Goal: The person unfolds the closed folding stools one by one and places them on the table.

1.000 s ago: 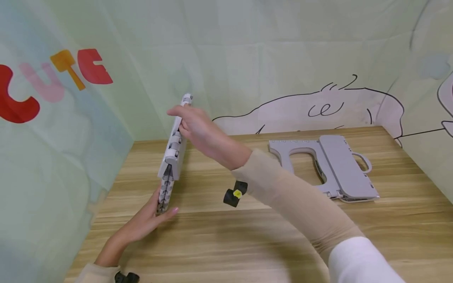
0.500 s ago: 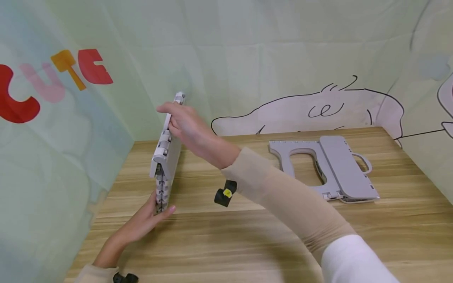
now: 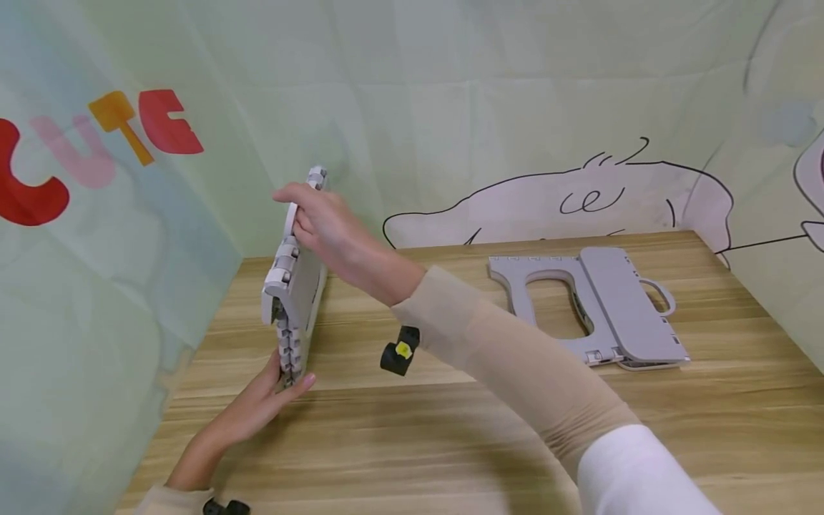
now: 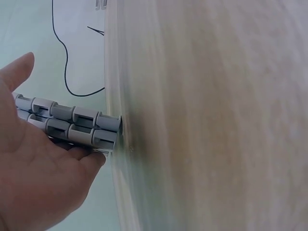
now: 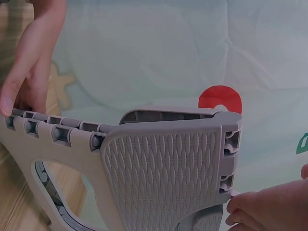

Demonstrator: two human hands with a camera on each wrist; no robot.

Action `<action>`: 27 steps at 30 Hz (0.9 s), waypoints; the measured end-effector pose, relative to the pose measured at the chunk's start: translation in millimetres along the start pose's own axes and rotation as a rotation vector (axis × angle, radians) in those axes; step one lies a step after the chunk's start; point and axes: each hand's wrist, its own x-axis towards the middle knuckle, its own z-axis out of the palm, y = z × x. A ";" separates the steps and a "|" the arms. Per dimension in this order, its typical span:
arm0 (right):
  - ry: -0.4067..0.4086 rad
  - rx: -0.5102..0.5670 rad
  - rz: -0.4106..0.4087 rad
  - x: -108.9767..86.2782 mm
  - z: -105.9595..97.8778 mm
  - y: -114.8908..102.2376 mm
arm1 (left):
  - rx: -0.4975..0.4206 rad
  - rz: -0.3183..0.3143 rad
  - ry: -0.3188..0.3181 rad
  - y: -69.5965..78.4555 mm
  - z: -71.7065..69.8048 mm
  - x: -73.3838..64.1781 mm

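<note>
A grey folding step stool (image 3: 302, 293), nearly folded flat, stands on edge at the table's left side. My right hand (image 3: 341, 239) grips its upper end, by the top panel; the thumb points left and the fingertips are partly hidden. My left hand (image 3: 254, 411) holds the lower leg end, thumb on one side and fingers on the other. In the left wrist view, the hinged leg edges (image 4: 72, 118) lie across that palm. The right wrist view shows the woven-textured top panel (image 5: 163, 173), folded with a narrow gap along its upper edge.
A second grey folding stool (image 3: 627, 307) lies folded flat at the right, its loop handle (image 3: 663, 297) facing right. The wood-grain table (image 3: 418, 443) meets a printed cloth backdrop (image 3: 412, 129) at the back and left. Small black wrist cameras (image 3: 399, 350) sit on both sleeves.
My right hand has shifted left, bringing the upper end of the held stool with it; more of its right face shows. The left hand has barely moved. The second stool stays put.
</note>
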 end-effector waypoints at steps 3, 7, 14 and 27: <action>-0.005 0.019 0.010 1.3 2.5 -0.6 | -0.004 0.002 0.000 -0.1 -0.7 -0.7; -0.012 0.027 0.017 2.6 4.5 -0.6 | -0.012 0.004 -0.008 -0.5 -1.4 -0.6; -0.033 0.061 0.026 5.7 6.4 -1.4 | -0.017 -0.001 -0.013 -1.7 -2.3 0.2; -0.048 0.183 0.067 14.1 16.0 -5.8 | -0.038 0.026 -0.012 -3.4 -3.6 -1.8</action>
